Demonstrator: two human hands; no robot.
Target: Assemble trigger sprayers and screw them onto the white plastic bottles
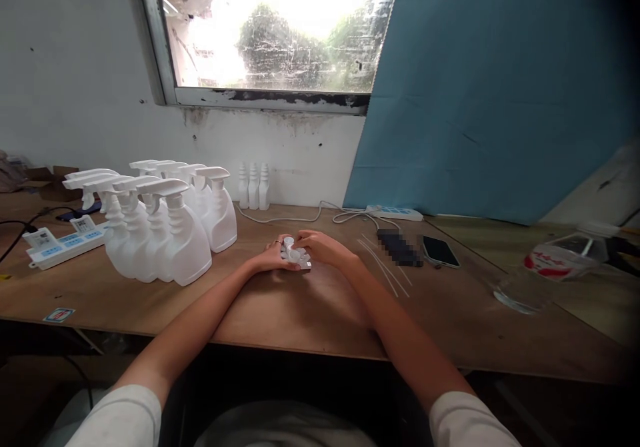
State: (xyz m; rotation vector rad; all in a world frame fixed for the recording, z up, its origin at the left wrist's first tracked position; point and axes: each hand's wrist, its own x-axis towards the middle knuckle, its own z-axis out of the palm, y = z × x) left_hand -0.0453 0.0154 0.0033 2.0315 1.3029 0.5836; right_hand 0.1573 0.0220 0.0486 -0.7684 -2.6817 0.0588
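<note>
In the middle of the table, small white plastic pieces (pixel 296 255) are gathered between my two hands. What exactly they are is too small to tell; some look round like caps. My left hand (pixel 273 257) curls around them from the left, thumb at the near side. My right hand (pixel 323 244) reaches in from the right, fingers bent and fingertips pressed together on top of the pieces. To the left stand several white spray bottles (pixel 187 247) in rows, with trigger heads on. Three thin white tubes (pixel 383 267) lie to the right of my right hand.
Three small white bottles (pixel 254 187) stand by the wall. Power strips lie at left (pixel 67 246) and back right (pixel 395 213), with a white cable (pixel 280 220). A phone (pixel 441 251), a blurred dark object (pixel 400 247) and a clear bottle (pixel 550 267) are on the right.
</note>
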